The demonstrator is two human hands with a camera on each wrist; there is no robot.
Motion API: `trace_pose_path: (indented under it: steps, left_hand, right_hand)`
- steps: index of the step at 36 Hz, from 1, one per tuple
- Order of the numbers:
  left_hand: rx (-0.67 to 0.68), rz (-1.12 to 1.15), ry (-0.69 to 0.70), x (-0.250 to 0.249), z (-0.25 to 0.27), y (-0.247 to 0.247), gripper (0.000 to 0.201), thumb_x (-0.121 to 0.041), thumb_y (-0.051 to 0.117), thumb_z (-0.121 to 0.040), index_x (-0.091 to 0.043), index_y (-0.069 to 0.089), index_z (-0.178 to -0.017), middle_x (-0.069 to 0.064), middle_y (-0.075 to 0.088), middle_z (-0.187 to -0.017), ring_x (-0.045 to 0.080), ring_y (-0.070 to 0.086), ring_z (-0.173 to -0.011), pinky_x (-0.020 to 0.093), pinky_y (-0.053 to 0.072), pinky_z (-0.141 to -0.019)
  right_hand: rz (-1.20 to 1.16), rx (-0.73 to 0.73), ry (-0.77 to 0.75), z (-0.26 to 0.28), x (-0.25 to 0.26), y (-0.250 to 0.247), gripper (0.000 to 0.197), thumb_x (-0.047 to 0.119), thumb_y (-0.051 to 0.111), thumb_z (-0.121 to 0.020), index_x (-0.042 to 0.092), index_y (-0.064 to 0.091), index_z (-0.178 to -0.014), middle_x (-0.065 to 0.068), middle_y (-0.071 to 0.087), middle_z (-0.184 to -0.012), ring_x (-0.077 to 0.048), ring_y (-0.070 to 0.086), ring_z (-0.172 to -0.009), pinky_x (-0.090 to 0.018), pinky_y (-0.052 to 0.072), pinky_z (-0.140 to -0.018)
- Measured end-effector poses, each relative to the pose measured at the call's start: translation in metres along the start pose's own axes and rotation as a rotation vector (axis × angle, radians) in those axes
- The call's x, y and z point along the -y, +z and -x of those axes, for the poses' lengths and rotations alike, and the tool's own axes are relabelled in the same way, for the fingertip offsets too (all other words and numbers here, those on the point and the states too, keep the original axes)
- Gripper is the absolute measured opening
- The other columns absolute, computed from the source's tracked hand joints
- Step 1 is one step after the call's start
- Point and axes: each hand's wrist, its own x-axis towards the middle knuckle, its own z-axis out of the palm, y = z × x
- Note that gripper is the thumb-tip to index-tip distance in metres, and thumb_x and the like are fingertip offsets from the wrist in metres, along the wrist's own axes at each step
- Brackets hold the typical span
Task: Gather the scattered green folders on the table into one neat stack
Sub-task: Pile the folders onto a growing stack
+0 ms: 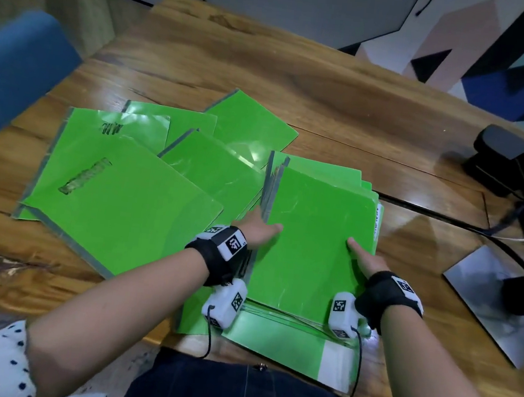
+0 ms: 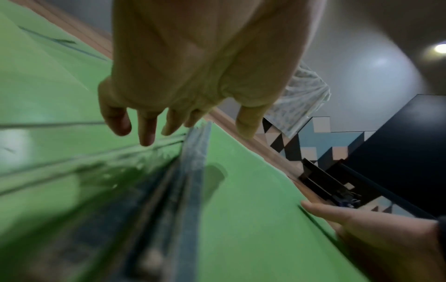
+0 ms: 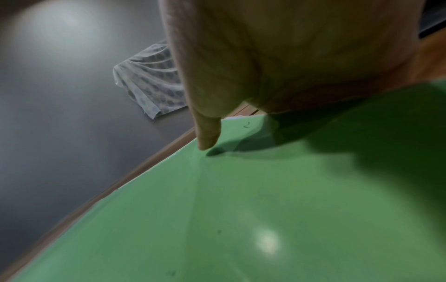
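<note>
The partial stack [image 1: 315, 236] of green folders lies between the two hands, its near end overhanging the table [image 1: 330, 86] edge toward the person. The left hand [image 1: 259, 230] sits at the stack's grey spine edge, thumb laid on the top cover, fingers loosely extended down beside the spines; it does not plainly clamp anything. The right hand [image 1: 365, 261] grips the opposite edge, thumb flat on the cover (its fingers are hidden below the edge, so how many folders they hold cannot be told). The loose folders [image 1: 126, 184] lie fanned and overlapping just beyond the left hand. Probable faults: the glossy covers may slide on one another if squeezed unevenly, skewing the stack; the overhanging end may tip off the table; fingers beside the spines may snag the nearest loose folder.
</note>
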Motion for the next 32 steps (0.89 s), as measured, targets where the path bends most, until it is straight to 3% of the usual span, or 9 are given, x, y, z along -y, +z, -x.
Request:
trace_pose_path:
  steps: [5, 9, 15, 19, 22, 24, 26, 29, 32]
  left_hand:
    - [-0.347, -0.17, -0.194, 0.044, 0.0, -0.036, 0.091, -0.056, 0.048, -0.087, -0.021, -0.006, -0.152, 0.01, -0.017, -0.156, 0.038, -0.005, -0.144, 0.058, 0.009, -0.112]
    - [-0.336, -0.185, -0.326, 0.084, -0.004, -0.047, 0.097, -0.064, 0.043, -0.086, -0.015, -0.01, -0.151, 0.012, -0.02, -0.155, 0.036, -0.013, -0.143, 0.061, 0.006, -0.113]
    - [-0.198, -0.355, -0.151, 0.086, -0.003, -0.028, 0.097, -0.071, 0.033, -0.085, -0.016, -0.013, -0.15, 0.01, -0.024, -0.154, 0.036, -0.014, -0.143, 0.062, 0.004, -0.11]
    - [-0.108, -0.401, 0.009, 0.08, 0.002, -0.026, 0.085, -0.064, 0.035, -0.088, -0.021, -0.002, -0.152, 0.006, -0.017, -0.156, 0.033, -0.009, -0.144, 0.06, 0.005, -0.112]
    - [-0.25, -0.345, 0.034, 0.089, 0.005, -0.041, 0.075, -0.057, 0.043, -0.09, -0.023, 0.015, -0.151, 0.002, 0.003, -0.159, 0.031, 0.009, -0.145, 0.058, 0.013, -0.113]
    - [-0.458, -0.275, -0.104, 0.1, 0.007, -0.057, 0.072, -0.049, 0.052, -0.088, -0.02, 0.023, -0.147, 0.006, 0.016, -0.156, 0.031, 0.02, -0.142, 0.056, 0.021, -0.112]
    - [-0.609, -0.126, -0.356, 0.11, 0.012, -0.074, 0.075, -0.039, 0.062, -0.083, -0.012, 0.027, -0.144, 0.013, 0.021, -0.152, 0.034, 0.023, -0.139, 0.052, 0.026, -0.11]
    - [-0.651, 0.1, -0.647, 0.123, 0.019, -0.093, 0.095, -0.041, 0.074, -0.074, -0.001, 0.022, -0.143, 0.02, 0.021, -0.149, 0.035, 0.021, -0.138, 0.047, 0.025, -0.111]
    - [-0.681, 0.145, -0.723, 0.132, 0.016, -0.099, 0.114, -0.049, 0.081, -0.063, 0.001, 0.018, -0.144, 0.022, 0.023, -0.148, 0.035, 0.025, -0.136, 0.046, 0.028, -0.11]
  right_hand:
    - [-0.019, -0.013, 0.028, -0.005, -0.002, 0.002, 0.094, 0.058, 0.065, -0.077, -0.002, 0.033, -0.142, -0.02, 0.041, -0.144, -0.036, 0.045, -0.127, -0.046, 0.038, -0.107]
    - [-0.009, -0.013, 0.037, -0.006, -0.002, 0.001, 0.091, 0.055, 0.063, -0.081, -0.002, 0.031, -0.143, -0.02, 0.038, -0.146, -0.036, 0.043, -0.129, -0.044, 0.037, -0.106]
    - [-0.007, -0.011, 0.048, -0.004, 0.0, 0.004, 0.09, 0.057, 0.063, -0.08, -0.002, 0.033, -0.141, -0.02, 0.039, -0.145, -0.036, 0.044, -0.128, -0.045, 0.038, -0.106]
    - [-0.011, -0.007, 0.048, -0.002, 0.001, 0.006, 0.09, 0.058, 0.063, -0.08, -0.002, 0.033, -0.141, -0.02, 0.04, -0.145, -0.037, 0.045, -0.127, -0.045, 0.038, -0.106]
    - [-0.023, -0.004, 0.051, -0.001, 0.001, 0.006, 0.09, 0.058, 0.063, -0.08, -0.001, 0.034, -0.141, -0.02, 0.041, -0.143, -0.037, 0.046, -0.126, -0.047, 0.039, -0.106]
    - [-0.031, -0.005, 0.049, 0.0, 0.001, 0.006, 0.09, 0.058, 0.064, -0.079, -0.001, 0.035, -0.141, -0.02, 0.042, -0.143, -0.037, 0.046, -0.125, -0.047, 0.039, -0.106]
    - [-0.039, -0.007, 0.048, 0.001, 0.001, 0.006, 0.09, 0.057, 0.065, -0.078, -0.001, 0.034, -0.141, -0.02, 0.042, -0.143, -0.037, 0.046, -0.125, -0.047, 0.039, -0.106]
    - [-0.039, -0.007, 0.047, 0.002, 0.001, 0.007, 0.091, 0.057, 0.064, -0.079, -0.001, 0.032, -0.142, -0.02, 0.041, -0.144, -0.037, 0.045, -0.126, -0.048, 0.038, -0.106]
    - [-0.028, -0.006, 0.04, 0.002, 0.001, 0.007, 0.091, 0.056, 0.064, -0.08, -0.002, 0.031, -0.142, -0.02, 0.039, -0.145, -0.037, 0.044, -0.128, -0.047, 0.038, -0.107]
